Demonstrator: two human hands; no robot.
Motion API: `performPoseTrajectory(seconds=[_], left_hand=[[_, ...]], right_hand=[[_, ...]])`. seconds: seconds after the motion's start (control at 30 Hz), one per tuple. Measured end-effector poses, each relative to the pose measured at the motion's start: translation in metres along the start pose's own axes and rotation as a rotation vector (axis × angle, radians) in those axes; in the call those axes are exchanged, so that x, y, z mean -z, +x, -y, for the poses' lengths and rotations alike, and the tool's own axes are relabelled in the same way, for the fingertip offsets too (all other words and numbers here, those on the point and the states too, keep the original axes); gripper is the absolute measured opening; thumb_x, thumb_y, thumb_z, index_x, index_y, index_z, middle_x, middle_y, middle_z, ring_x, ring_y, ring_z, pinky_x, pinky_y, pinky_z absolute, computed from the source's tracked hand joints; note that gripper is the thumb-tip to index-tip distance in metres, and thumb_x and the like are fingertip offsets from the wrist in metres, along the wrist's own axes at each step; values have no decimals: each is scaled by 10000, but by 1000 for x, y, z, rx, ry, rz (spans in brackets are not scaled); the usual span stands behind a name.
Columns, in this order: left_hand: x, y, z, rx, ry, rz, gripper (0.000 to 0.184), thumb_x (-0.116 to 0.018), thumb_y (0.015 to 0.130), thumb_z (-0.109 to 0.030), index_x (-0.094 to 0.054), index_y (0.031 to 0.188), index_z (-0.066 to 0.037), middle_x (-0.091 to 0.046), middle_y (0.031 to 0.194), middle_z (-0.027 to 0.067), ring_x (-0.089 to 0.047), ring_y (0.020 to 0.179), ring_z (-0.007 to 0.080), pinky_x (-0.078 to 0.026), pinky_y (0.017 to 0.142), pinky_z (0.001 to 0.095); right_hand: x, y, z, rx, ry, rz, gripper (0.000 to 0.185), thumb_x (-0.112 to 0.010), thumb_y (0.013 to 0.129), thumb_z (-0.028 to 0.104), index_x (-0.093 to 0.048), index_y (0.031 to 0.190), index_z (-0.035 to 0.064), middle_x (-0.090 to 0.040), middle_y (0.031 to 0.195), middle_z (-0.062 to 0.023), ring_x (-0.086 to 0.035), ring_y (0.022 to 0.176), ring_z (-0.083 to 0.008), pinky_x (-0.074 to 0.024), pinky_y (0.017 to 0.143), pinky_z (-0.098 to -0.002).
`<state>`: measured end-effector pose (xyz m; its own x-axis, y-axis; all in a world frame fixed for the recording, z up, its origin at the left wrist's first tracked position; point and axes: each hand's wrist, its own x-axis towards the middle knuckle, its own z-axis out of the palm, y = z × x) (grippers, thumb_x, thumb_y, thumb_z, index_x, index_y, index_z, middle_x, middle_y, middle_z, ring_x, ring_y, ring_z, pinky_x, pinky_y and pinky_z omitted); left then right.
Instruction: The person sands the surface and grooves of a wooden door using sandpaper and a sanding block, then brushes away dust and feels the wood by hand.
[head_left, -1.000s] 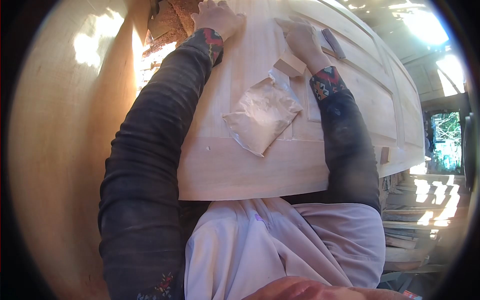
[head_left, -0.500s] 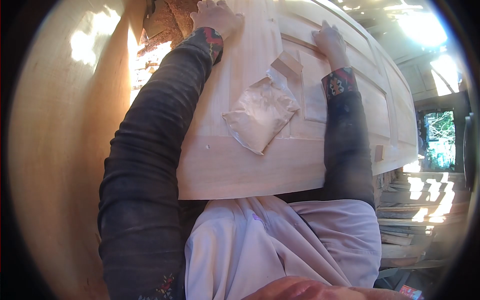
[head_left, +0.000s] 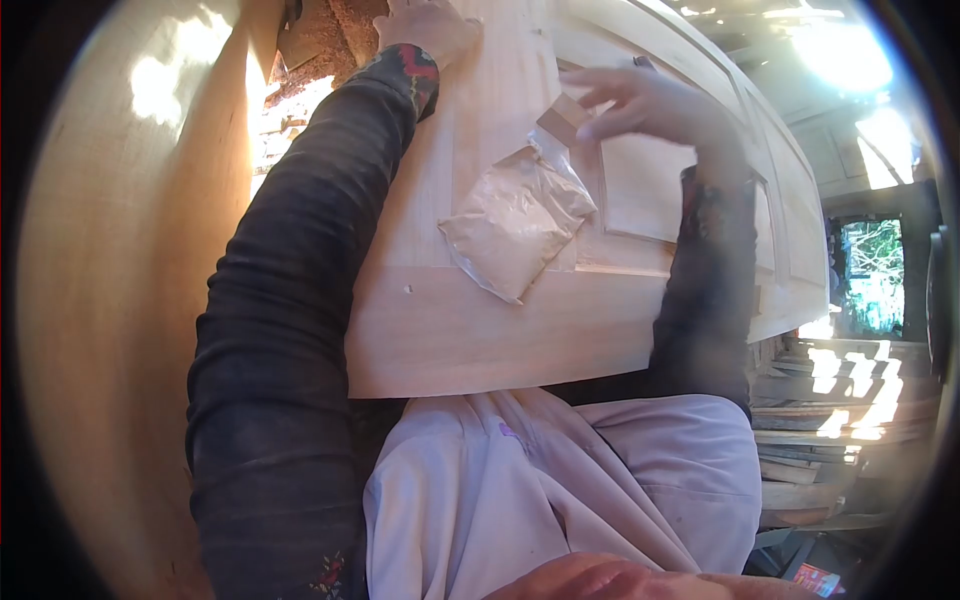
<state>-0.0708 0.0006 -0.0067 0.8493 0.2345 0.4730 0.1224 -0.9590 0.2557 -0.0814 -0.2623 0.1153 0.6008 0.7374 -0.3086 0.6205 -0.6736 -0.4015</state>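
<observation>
A pale wooden panelled door point(head_left: 500, 345) lies flat in front of me. My left hand point(head_left: 430, 32) rests on its far left part, fingers stretched out and partly cut off by the top edge of the view. Over the recessed panels hovers my right hand point(head_left: 645, 108), slightly blurred, its fingers apart. Its fingertips are right beside a small wooden block point(head_left: 563, 119); whether they touch it I cannot tell. Just nearer to me is a clear plastic bag of pale powder point(head_left: 515, 225). A small dark thing point(head_left: 643, 62) shows behind the right hand, too little to name.
A tall smooth wooden board point(head_left: 120, 300) stands along the left. Stacked wood strips point(head_left: 830, 430) lie at the lower right. A bright window opening point(head_left: 873, 265) is at the far right, and reddish-brown debris point(head_left: 335, 40) shows beyond the door at the upper left.
My right hand has lifted off the recessed panel and swung left and towards me, near the wooden block. My left hand has stayed on the door.
</observation>
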Motion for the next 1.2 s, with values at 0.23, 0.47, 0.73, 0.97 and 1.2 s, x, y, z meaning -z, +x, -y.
performPoseTrajectory(seconds=[0.23, 0.47, 0.73, 0.97, 1.2], left_hand=[[25, -9, -11, 146, -125, 66, 630, -537, 868, -432, -514, 1293, 31, -475, 1327, 227, -437, 1263, 371, -387, 1032, 546], [23, -5, -9, 171, -174, 95, 639, -534, 868, -410, -477, 1338, 20, -442, 1360, 234, -423, 1282, 381, -345, 1071, 547], [33, -5, -12, 211, -225, 156, 669, -535, 867, -422, -465, 1352, 34, -419, 1365, 260, -404, 1295, 409, -324, 1099, 513], [21, -4, -8, 175, -221, 93, 665, -552, 842, -426, -496, 1323, 30, -433, 1356, 254, -404, 1293, 404, -318, 1095, 544], [29, 0, -8, 197, -261, 154, 642, -557, 834, -417, -520, 1294, 29, -437, 1359, 247, -399, 1301, 395, -322, 1092, 543]], right_hand=[[15, 47, -18, -93, -65, -421, 530, -691, 867, 259, -560, 1324, 23, -630, 1229, -162, -651, 1013, -249, -504, 904, -359], [6, 109, -59, 69, -169, -599, 514, -705, 771, 233, -636, 1246, 51, -675, 1156, -192, -647, 1049, -329, -489, 948, -385], [8, 105, -44, 8, -231, -650, 381, -692, 772, 247, -708, 1096, 48, -699, 1077, -181, -653, 1021, -331, -491, 926, -395], [-6, 111, -46, 47, -307, -637, 277, -601, 850, 251, -730, 1003, 59, -717, 994, -157, -667, 941, -345, -516, 829, -415], [-3, 89, -23, 258, -977, -389, 266, -571, 870, 269, -740, 925, 72, -707, 895, -133, -659, 850, -333, -513, 760, -427]])
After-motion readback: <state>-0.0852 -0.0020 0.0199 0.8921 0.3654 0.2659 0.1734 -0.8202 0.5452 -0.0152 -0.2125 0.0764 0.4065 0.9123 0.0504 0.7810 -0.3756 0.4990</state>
